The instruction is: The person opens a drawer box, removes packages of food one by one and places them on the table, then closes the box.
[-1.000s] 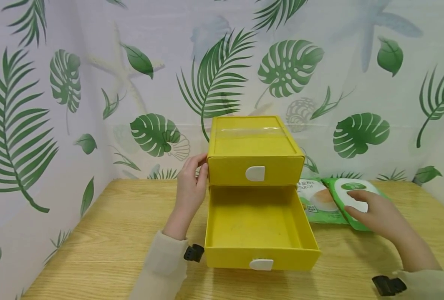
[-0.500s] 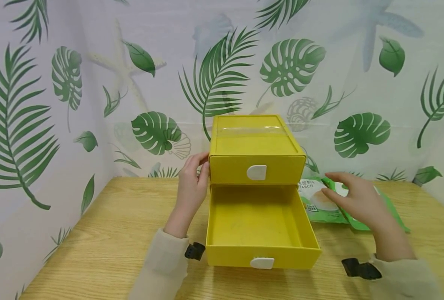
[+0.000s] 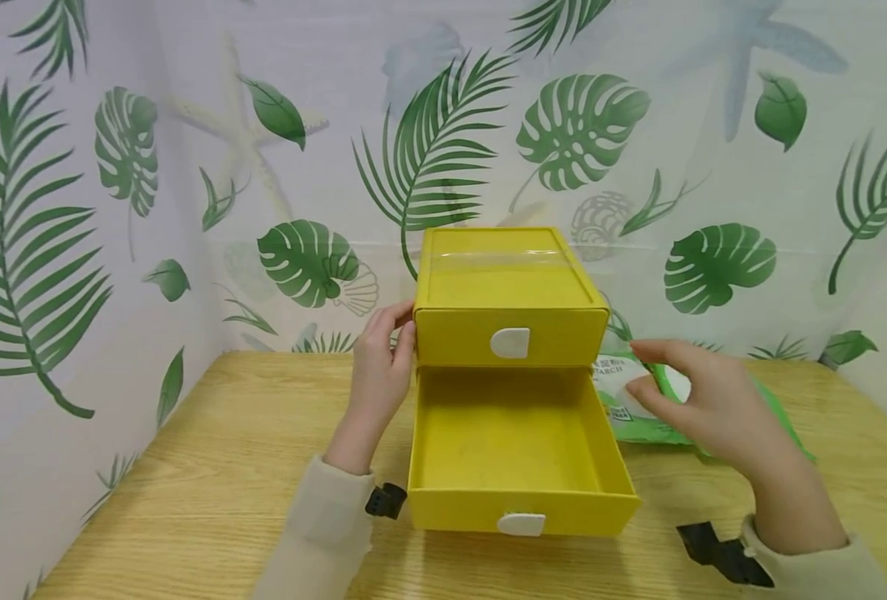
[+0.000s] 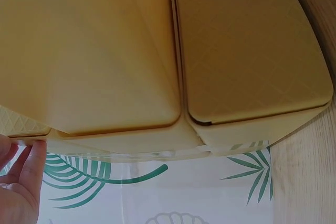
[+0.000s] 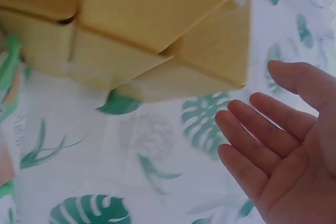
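Because the right hand (image 3: 706,404), thumb and fingers parted, covered much of the green-and-white packets (image 3: 642,429) on the desk (image 3: 218,483), their labels (image 3: 611,369) were partly hidden, that hand having shifted since one second earlier toward the yellow drawer box (image 3: 511,287), whose left side the left hand (image 3: 381,367) touched, fingers extended.

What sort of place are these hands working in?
Probably a staged tabletop work area indoors: a light wood-grain table, a white leaf-printed sheet hung behind it, and a yellow two-drawer box standing beside green-and-white plastic packets.
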### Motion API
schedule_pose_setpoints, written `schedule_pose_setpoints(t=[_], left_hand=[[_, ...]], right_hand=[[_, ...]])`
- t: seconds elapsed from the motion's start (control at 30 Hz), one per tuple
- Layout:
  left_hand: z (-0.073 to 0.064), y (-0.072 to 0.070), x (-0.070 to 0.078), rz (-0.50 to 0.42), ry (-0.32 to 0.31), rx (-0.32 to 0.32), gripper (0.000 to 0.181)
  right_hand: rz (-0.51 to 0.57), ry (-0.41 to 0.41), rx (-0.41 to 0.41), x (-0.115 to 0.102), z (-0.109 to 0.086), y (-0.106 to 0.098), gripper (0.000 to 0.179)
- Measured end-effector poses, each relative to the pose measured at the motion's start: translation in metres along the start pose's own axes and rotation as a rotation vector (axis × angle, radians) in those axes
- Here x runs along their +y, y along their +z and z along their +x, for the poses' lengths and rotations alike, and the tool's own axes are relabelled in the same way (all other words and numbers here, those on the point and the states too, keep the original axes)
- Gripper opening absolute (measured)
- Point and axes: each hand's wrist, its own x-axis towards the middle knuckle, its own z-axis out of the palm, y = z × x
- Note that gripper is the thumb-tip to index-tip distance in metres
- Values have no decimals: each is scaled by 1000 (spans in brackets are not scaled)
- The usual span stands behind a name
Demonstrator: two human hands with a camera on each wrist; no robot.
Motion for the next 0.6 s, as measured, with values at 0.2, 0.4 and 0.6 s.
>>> schedule_pose_setpoints(t=[0.2,0.4,0.6], left_hand=[[1,0,1,-9,-5,-6,22],[0,1,2,-8,-19,-9,22],[-1,0,3,-20,-36,-12,23]], right_hand=[[-54,-226,85,-36,-8,-6,39],[-8,-415,115,-62,-18,-2,40],[-36,-495,-29,-81,-28,4,37]])
